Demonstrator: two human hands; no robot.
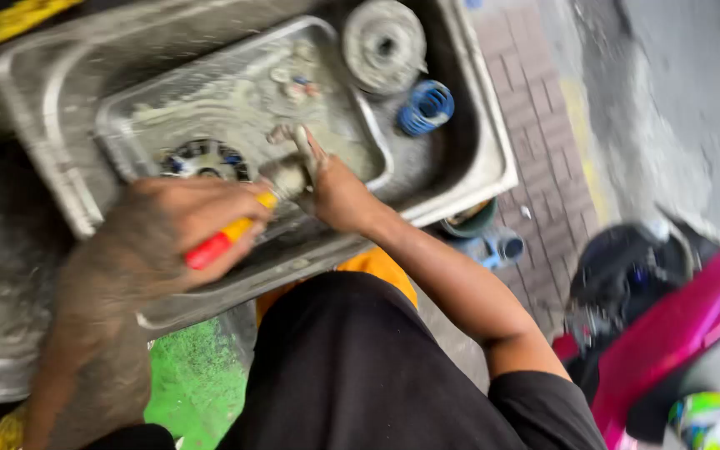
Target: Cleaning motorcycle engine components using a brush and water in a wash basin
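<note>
- Over the metal tray [127,117] of murky grey liquid, both hands meet near its front rim; the tray sits inside a larger steel basin [485,142].
- Left hand [185,225]: fingers curled fully closed around a red and yellow tool handle [225,240], which points toward the other hand.
- Right hand [335,193]: fingers wrapped about a small greyish metal part [287,175], held just above the liquid, with one finger sticking up; the view is blurred, so how firm the hold is cannot be told.
- Nearby in the tray lies a round part with blue and dark segments [204,158], just behind the left hand. Small bits lie at the far end.
- Outside the tray, in the basin, rest a grey disc-shaped part [383,43] and a blue coil spring [427,107], touching or nearly so.
- Risk, as I judge it: wet, grimy surfaces could let the small part slip and drop into the cloudy liquid, where it would be hard to find.
- Another risk: the tool tip works close to the right hand's fingers, so a slip could jab them.
</note>
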